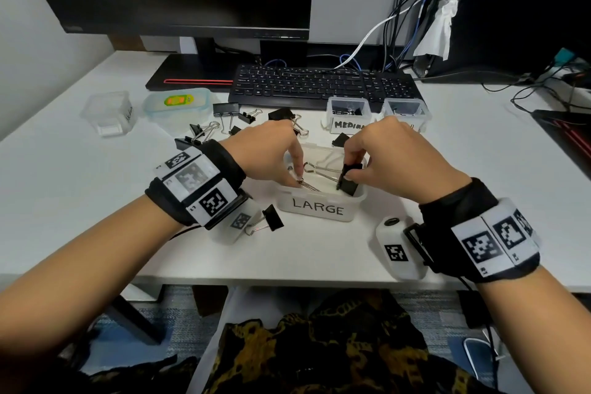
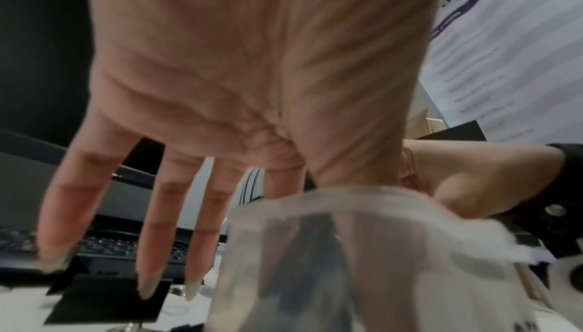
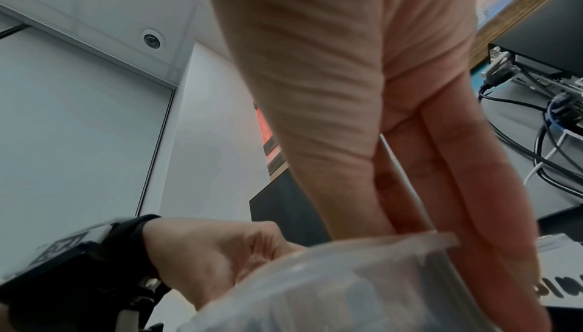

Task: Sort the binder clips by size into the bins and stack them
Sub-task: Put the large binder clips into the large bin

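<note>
A white bin marked LARGE (image 1: 319, 209) stands near the front of the desk, and both hands reach into it. My right hand (image 1: 349, 170) grips the black body of a large binder clip (image 1: 350, 184) inside the bin. The clip's wire handles (image 1: 319, 169) run to the left. My left hand (image 1: 298, 178) pinches their end with thumb and index finger. In the left wrist view its other fingers (image 2: 164, 225) are stretched out beside the translucent bin wall (image 2: 315, 237), which blurs the clip. The right wrist view shows the bin rim (image 3: 362, 257) in front of the fingertips.
Several loose black clips (image 1: 227, 110) lie behind the left hand, and one clip (image 1: 270, 219) lies by the left wrist. A MEDIUM bin (image 1: 348, 117) and another bin (image 1: 406, 110) stand at the back right. A clear empty bin (image 1: 108, 112), a blue-lidded box (image 1: 177, 102) and a keyboard (image 1: 323, 86) are behind.
</note>
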The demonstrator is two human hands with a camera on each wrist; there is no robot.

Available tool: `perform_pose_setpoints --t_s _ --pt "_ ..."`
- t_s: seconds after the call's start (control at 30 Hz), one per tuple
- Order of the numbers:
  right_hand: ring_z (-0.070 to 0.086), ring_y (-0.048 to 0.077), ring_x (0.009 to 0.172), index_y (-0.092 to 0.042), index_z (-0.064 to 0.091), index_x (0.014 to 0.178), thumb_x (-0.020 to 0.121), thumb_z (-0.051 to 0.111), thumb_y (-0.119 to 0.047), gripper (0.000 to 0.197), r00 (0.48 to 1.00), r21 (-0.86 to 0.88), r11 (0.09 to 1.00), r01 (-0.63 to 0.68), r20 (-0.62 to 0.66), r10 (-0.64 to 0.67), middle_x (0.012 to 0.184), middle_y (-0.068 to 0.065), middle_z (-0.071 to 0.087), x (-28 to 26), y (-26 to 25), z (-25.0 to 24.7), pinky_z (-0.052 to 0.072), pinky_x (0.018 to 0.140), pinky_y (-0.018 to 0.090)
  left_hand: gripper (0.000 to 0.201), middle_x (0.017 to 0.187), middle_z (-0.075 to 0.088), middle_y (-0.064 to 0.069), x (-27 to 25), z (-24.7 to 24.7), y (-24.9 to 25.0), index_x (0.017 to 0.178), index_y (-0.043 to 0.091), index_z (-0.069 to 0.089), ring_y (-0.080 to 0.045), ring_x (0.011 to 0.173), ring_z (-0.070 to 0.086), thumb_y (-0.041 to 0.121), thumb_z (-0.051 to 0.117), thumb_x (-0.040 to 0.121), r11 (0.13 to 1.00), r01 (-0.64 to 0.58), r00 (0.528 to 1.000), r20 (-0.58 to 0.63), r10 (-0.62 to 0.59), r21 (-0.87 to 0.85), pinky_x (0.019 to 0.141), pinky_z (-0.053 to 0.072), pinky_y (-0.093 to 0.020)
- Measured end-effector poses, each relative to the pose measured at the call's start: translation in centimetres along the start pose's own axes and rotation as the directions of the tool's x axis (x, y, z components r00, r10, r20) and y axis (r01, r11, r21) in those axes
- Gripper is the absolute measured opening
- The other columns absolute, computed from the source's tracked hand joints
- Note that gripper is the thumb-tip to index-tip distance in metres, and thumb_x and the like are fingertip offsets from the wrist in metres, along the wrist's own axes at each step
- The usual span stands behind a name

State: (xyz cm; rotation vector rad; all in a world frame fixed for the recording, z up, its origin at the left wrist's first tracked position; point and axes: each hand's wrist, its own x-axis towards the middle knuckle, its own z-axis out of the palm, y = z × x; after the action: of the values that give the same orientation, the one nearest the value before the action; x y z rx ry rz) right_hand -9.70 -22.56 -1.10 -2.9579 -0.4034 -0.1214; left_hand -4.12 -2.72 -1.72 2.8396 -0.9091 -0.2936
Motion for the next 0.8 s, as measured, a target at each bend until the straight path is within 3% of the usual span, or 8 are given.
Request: perform_pose_setpoints --t_s 0.13,0.27,0.37,0.43,0.53,0.6,0.67,0.8 --pt "0.061 0.019 0.075 -0.024 0.071 0.08 0.079 0.069 -0.019 0.005 1.0 -0.059 0.998 -0.002 -0.025 0.0 0.081 -0.007 0.068 -0.1 -0.3 -0.2 0.043 0.06 0.027 0.035 0.118 0.054 0.002 0.1 -0.2 0.0 0.104 0.025 0.072 -0.018 0.113 0.047 0.037 0.08 0.073 0.999 0.024 0.999 0.023 -0.025 0.028 0.092 0.047 -0.04" --pt "0.061 0.022 0.08 -0.029 0.072 0.082 0.079 0.073 -0.03 0.003 1.0 -0.159 0.987 0.003 -0.024 -0.007 0.087 -0.007 0.069 0.1 -1.1 -0.4 0.036 0.061 0.026 0.032 0.116 0.061 0.001 0.5 0.0 0.5 0.109 0.023 0.07 -0.019 0.11 0.053 0.032 0.075 0.078 0.997 0.046 0.998 0.035 -0.048 0.061 0.075 0.044 -0.03" --pt "0.063 0.023 0.086 -0.032 0.075 0.087 0.082 0.071 -0.032 0.006 0.998 -0.194 0.98 0.04 0.055 -0.03 0.095 -0.006 0.07 0.2 -1.4 -0.4 0.033 0.068 0.027 0.03 0.112 0.061 -0.001 0.6 0.1 0.6 0.105 0.022 0.069 -0.022 0.106 0.056 0.032 0.075 0.077 0.994 0.038 0.999 -0.002 -0.038 0.104 0.071 0.043 -0.03" --pt "0.063 0.022 0.087 -0.031 0.075 0.087 0.084 0.07 -0.03 0.007 0.996 -0.203 0.978 0.056 0.073 -0.042 0.092 -0.006 0.07 0.3 -1.5 -0.5 0.032 0.073 0.03 0.028 0.108 0.061 -0.003 0.5 0.2 0.8 0.099 0.02 0.069 -0.025 0.101 0.058 0.035 0.075 0.076 0.988 0.033 0.999 -0.043 -0.027 0.154 0.07 0.044 -0.031" --pt "0.059 0.022 0.086 -0.029 0.067 0.073 0.08 0.073 -0.034 0.011 0.999 -0.239 0.971 0.028 0.05 -0.016 0.08 -0.007 0.061 0.4 -1.7 -0.5 0.031 0.082 0.038 0.025 0.105 0.061 -0.004 0.4 0.3 1.1 0.092 0.019 0.066 -0.026 0.095 0.059 0.036 0.074 0.076 0.981 0.037 0.996 -0.085 -0.021 0.191 0.067 0.041 -0.031" --pt "0.054 0.022 0.091 -0.027 0.061 0.069 0.075 0.077 -0.038 0.02 1.0 -0.283 0.959 0.012 0.016 -0.008 0.085 -0.006 0.058 0.7 -1.8 -0.5 0.031 0.086 0.041 0.025 0.103 0.062 -0.002 0.4 0.3 1.0 0.087 0.02 0.062 -0.025 0.094 0.06 0.037 0.075 0.074 0.983 0.036 0.995 -0.1 -0.018 0.178 0.067 0.039 -0.03" --pt "0.052 0.024 0.095 -0.023 0.062 0.072 0.071 0.08 -0.041 0.025 1.0 -0.3 0.954 0.008 0.006 -0.007 0.096 -0.003 0.055 1.0 -1.9 -0.6 0.034 0.083 0.041 0.025 0.104 0.063 0.001 0.4 0.3 0.8 0.087 0.021 0.061 -0.024 0.094 0.06 0.035 0.075 0.073 0.988 0.029 0.995 -0.096 -0.015 0.151 0.066 0.039 -0.029" --pt "0.049 0.026 0.076 -0.015 0.056 0.077 0.074 0.08 -0.039 0.034 1.0 -0.258 0.966 -0.015 0.002 0.017 0.099 0.004 0.054 2.1 -1.4 -0.2 0.04 0.066 0.033 0.023 0.104 0.065 0.003 0.3 0.3 0.6 0.089 0.021 0.06 -0.02 0.094 0.06 0.03 0.075 0.074 0.994 0.023 0.997 -0.079 -0.015 0.104 0.066 0.039 -0.028"
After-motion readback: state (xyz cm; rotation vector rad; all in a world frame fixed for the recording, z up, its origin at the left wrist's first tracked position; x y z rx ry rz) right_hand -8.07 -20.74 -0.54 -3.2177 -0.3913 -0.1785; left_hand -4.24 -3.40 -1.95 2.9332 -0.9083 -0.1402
